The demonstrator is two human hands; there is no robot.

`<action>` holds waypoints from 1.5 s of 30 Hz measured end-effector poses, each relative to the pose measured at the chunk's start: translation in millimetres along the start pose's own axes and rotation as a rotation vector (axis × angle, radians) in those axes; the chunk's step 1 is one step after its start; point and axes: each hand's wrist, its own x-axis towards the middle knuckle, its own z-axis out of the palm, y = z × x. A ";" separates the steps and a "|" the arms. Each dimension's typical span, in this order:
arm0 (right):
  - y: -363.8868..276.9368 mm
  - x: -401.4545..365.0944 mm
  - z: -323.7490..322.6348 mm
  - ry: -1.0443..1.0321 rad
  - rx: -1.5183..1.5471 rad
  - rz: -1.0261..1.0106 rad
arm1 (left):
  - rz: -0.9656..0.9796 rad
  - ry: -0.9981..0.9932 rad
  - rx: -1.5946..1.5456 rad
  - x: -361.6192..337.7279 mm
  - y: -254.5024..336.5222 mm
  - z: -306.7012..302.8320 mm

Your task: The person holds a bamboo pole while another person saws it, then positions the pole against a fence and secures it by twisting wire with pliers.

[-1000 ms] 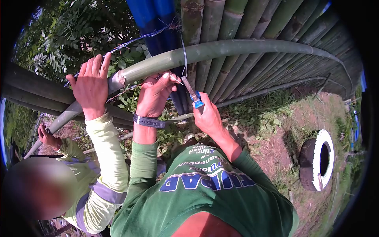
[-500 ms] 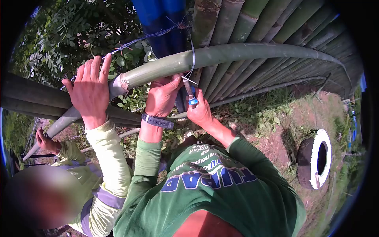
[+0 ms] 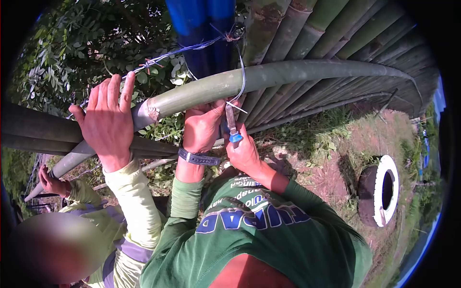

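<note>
Under a curved bamboo pole (image 3: 206,91), my left hand (image 3: 200,128) is closed in a pinch beside a wire loop (image 3: 244,77), with a dark watch on its wrist. What its fingertips grip is partly hidden. The wire loops round the pole, and its cut ends stick out by my fingers. My right hand (image 3: 244,152) is wrapped round a blue-handled tool (image 3: 233,130), which looks like pliers. Its metal jaws point up at the wire ends, right beside my left fingertips.
A co-worker at the left lays one hand (image 3: 106,122) on the pole and has the other hand (image 3: 53,183) near its lower end. Bamboo poles (image 3: 331,36), a blue post (image 3: 204,43), barbed wire (image 3: 187,49) and a white-faced tire (image 3: 385,191) surround us.
The view has shifted slightly, so the pole and wire appear lower. My hands stay at the wire with the tool held. The co-worker's hand remains on the pole.
</note>
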 end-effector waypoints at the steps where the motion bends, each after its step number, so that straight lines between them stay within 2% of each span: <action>1: 3.4 -2.4 -1.9 0.003 -0.053 -0.011 | -0.012 0.013 -0.038 -0.6 -0.8 3.4; 2: 6.0 -3.0 -5.4 0.009 -0.106 -0.023 | -0.011 -0.019 -0.080 4.0 8.0 1.1; 3: -12.7 1.1 -20.1 -0.146 -0.099 0.164 | -0.015 -0.063 -0.125 6.2 16.7 0.4; 4: -16.9 1.4 -21.1 -0.144 -0.104 0.164 | -0.013 -0.089 -0.159 10.2 24.9 -0.7; 6: -22.0 -3.6 -17.2 0.088 0.153 -0.057 | -0.014 -0.116 -0.192 14.5 36.2 -2.9; 8: -19.0 -10.1 -21.7 0.099 0.158 -0.056 | -0.023 -0.130 -0.204 18.4 39.0 -1.6; 10: -32.7 -12.7 -36.9 -0.054 0.007 0.113 | -0.047 -0.114 -0.181 8.9 21.2 2.5; 12: -40.1 -16.2 -47.3 -0.091 0.051 0.148 | -0.069 -0.083 -0.136 -0.9 2.7 11.5; 13: -38.8 -20.4 -49.3 -0.145 0.163 0.149 | -0.025 -0.128 -0.151 -1.3 7.8 18.7; 14: -37.3 -24.4 -51.8 -0.200 0.276 0.151 | -0.061 0.008 -0.170 -1.3 -1.4 10.3; 16: -42.6 -29.1 -61.2 -0.254 0.385 0.126 | -0.079 0.016 -0.156 -2.5 1.8 13.6; 18: -65.9 -30.4 -75.8 -0.360 0.708 0.368 | -0.088 -0.019 -0.144 -1.9 13.6 10.4; 19: -66.0 -32.9 -84.3 -0.397 0.673 0.440 | -0.077 -0.034 -0.179 7.3 22.6 7.6; 22: -49.1 -49.0 -84.2 -0.359 0.726 0.370 | -0.059 -0.145 -0.233 20.4 47.7 -0.7; 23: -44.5 -51.4 -87.7 -0.380 0.734 0.459 | -0.053 -0.162 -0.232 16.8 48.6 -0.5; 24: -49.9 -50.2 -89.5 -0.373 0.735 0.459 | -0.047 -0.153 -0.215 14.0 45.3 2.2; 26: -66.5 -48.7 -92.9 -0.368 1.228 0.591 | -0.044 -0.113 -0.148 6.4 29.6 8.8; 28: -65.2 -49.3 -92.5 -0.426 1.277 0.546 | -0.042 -0.064 -0.059 1.0 20.1 15.3; 30: -68.3 -50.6 -92.3 -0.422 0.757 0.432 | -0.029 -0.006 0.014 -1.6 10.8 20.4; 31: -77.8 -47.2 -92.9 -0.408 0.315 0.330 | -0.023 0.008 0.032 -3.2 9.7 19.8; 32: -79.5 -48.5 -85.3 -0.245 0.136 0.126 | -0.030 0.006 0.033 -3.6 8.9 18.0; 34: -63.6 -48.7 -71.1 -0.016 -0.202 -0.024 | -0.018 0.003 -0.006 -2.9 7.1 14.3; 38: -66.0 -39.5 -76.5 0.043 -0.410 -0.134 | -0.071 0.062 0.085 -4.2 13.2 19.9; 40: -72.2 -36.7 -77.4 0.074 -0.540 -0.180 | -0.033 0.059 0.095 -4.0 11.5 18.0; 45: -77.6 -31.8 -79.9 0.085 -0.669 -0.160 | -0.030 0.149 0.057 -2.6 10.5 19.2</action>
